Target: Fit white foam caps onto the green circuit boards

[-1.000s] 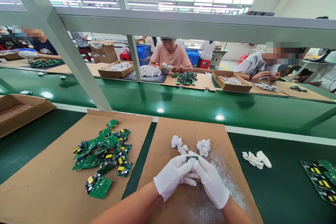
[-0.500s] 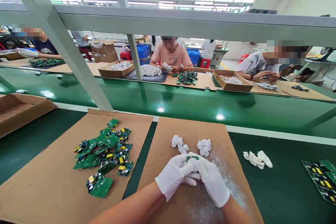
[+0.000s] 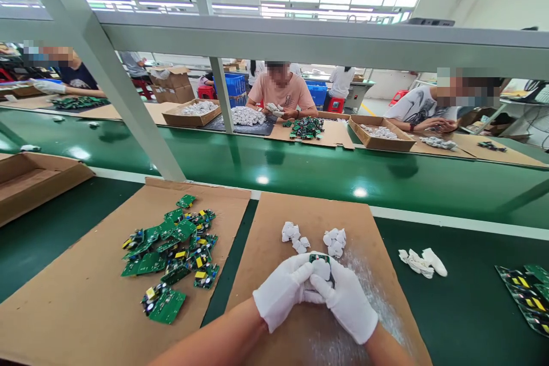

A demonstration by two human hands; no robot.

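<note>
Both gloved hands, left hand (image 3: 285,289) and right hand (image 3: 345,297), grip a small green board (image 3: 319,259) between them, white lumps (image 3: 334,242) just beyond the fingers!

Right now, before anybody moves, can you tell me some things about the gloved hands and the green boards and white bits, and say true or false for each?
1. The left hand and right hand both wear white gloves. True.
2. The pile of circuit boards is on the green tabletop. False: it is on the left cardboard sheet.
3. Both hands are around a small green circuit board. True.
4. The crumpled white cloth is left of the hands. False: it is on their right.
5. The person in the pink shirt has nothing in their hands. False: they hold something white.
</note>
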